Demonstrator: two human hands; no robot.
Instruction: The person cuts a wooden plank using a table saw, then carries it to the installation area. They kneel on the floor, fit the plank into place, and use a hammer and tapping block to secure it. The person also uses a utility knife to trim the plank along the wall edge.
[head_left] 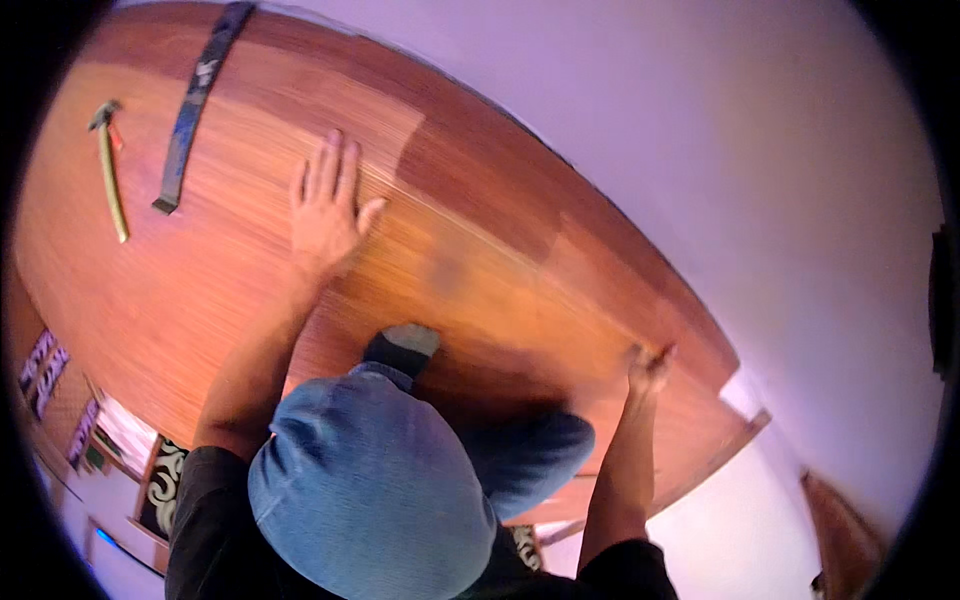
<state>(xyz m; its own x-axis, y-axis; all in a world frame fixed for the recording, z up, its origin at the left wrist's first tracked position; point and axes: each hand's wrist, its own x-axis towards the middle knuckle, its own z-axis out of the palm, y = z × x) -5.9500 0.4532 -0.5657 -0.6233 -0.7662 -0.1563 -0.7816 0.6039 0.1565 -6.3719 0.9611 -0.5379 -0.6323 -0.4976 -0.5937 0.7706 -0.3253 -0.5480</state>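
Observation:
My left hand [328, 225] lies flat on the wood-look floor planks [230, 270], fingers stretched out, close to a long seam. It holds nothing. Further right, my right hand [650, 372] touches or hovers over the floor beside the same seam; its fingers are small and blurred, so their grip is unclear. One plank [480, 270] along the seam lies between my hands. Left of my left hand rest a dark flat pull bar [190, 115] with a bent end and a hammer [108, 175] with a yellowish handle.
A pale wall [700, 170] borders the floor at the upper right. My raised denim knee [370, 490] and socked foot [410, 342] occupy the near middle. Black-and-white patterned panels [163, 485] are at the lower left. A brown wooden piece [840, 530] stands at the lower right.

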